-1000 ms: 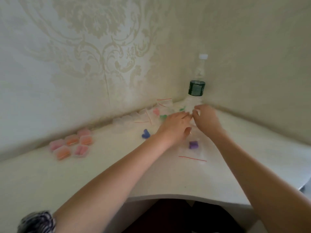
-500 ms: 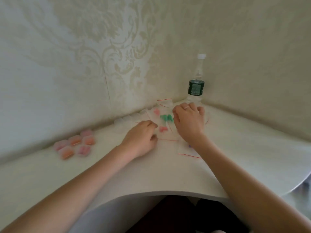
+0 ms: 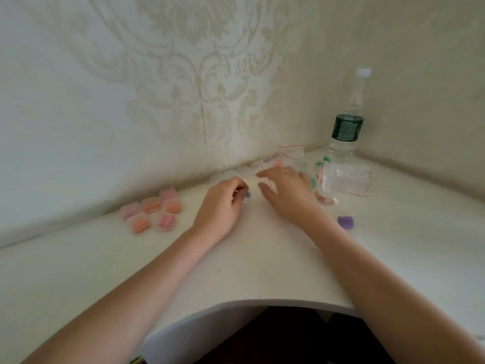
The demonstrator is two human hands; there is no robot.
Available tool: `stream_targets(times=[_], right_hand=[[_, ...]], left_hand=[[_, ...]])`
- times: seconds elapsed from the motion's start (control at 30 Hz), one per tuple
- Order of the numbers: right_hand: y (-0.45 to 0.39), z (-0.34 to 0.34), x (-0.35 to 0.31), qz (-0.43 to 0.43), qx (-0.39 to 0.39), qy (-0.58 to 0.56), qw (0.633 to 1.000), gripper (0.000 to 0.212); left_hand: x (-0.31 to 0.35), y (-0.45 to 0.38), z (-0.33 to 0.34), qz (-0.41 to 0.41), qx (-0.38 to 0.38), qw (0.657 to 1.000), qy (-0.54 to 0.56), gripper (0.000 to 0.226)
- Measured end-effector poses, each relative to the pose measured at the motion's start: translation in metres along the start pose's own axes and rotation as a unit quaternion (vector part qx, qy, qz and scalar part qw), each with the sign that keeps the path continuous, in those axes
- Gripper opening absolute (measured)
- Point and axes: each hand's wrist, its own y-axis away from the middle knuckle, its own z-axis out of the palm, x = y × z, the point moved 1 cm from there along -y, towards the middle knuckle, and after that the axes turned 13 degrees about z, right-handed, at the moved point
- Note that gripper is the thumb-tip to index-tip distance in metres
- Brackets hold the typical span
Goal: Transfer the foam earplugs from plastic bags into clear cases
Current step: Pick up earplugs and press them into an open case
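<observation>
My left hand (image 3: 223,206) has its fingers curled and pinches a small plastic bag holding blue earplugs (image 3: 247,194) against the white table (image 3: 252,261). My right hand (image 3: 287,191) lies just to its right, fingers stretched out towards the wall, tips near several empty clear cases (image 3: 236,174); motion blurs it. Several closed cases with pink and orange earplugs (image 3: 152,210) sit to the left. Red-zipped bags lie right of my hands: an empty-looking one (image 3: 346,181), purple earplugs (image 3: 346,222), green earplugs (image 3: 323,160) and pink earplugs (image 3: 325,201).
A clear water bottle with a dark green label (image 3: 347,127) stands in the corner where the two patterned walls meet. The table's front edge curves inward (image 3: 252,302) towards me, between my forearms.
The view has swung left. My right hand has left the bag pile, moved left towards the empty cases, and its fingers have straightened. My left hand has edged forward, still curled.
</observation>
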Motion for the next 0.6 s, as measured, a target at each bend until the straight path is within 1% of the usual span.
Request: stream_targets(times=[0.07,0.1,0.13,0.17,0.2,0.27,0.4,0.47,0.5,0.53,0.6], right_hand=[[-0.006,-0.012,0.016,0.109,0.082,0.065,0.988,0.039],[-0.008,-0.017,0.026,0.174,0.092,0.113,0.974,0.043],[-0.009,-0.021,0.035,0.228,0.075,0.156,0.958,0.048],[-0.009,-0.024,0.043,0.268,0.047,0.171,0.947,0.05],[-0.009,-0.024,0.051,0.293,0.027,0.151,0.944,0.05],[-0.009,-0.025,0.061,0.306,0.029,0.075,0.949,0.045],[-0.009,-0.041,0.07,0.283,0.107,-0.039,0.952,0.032],[-0.015,-0.049,0.076,0.278,0.133,-0.054,0.95,0.03],[-0.021,-0.049,0.081,0.276,0.121,-0.036,0.953,0.031],[-0.027,-0.045,0.086,0.272,0.085,-0.008,0.958,0.033],[-0.031,-0.031,0.094,0.269,-0.019,0.039,0.962,0.041]], left_hand=[[-0.002,-0.001,-0.002,-0.032,0.032,0.998,0.044,0.02],[-0.001,0.0,-0.003,-0.044,0.04,0.997,0.057,0.023],[-0.001,0.0,-0.003,-0.05,0.044,0.996,0.064,0.026],[0.0,0.001,-0.003,-0.05,0.044,0.995,0.067,0.027],[0.0,0.001,-0.003,-0.047,0.042,0.996,0.066,0.025],[0.001,-0.001,0.0,-0.04,0.039,0.996,0.067,0.018],[0.011,-0.006,0.011,-0.029,0.046,0.994,0.091,0.01],[0.018,-0.009,0.019,-0.012,0.033,0.995,0.092,0.005],[0.021,-0.01,0.022,-0.005,0.026,0.995,0.094,0.003],[0.023,-0.011,0.025,0.0,0.021,0.995,0.097,0.002],[0.027,-0.014,0.03,0.0,0.02,0.994,0.105,0.002]])
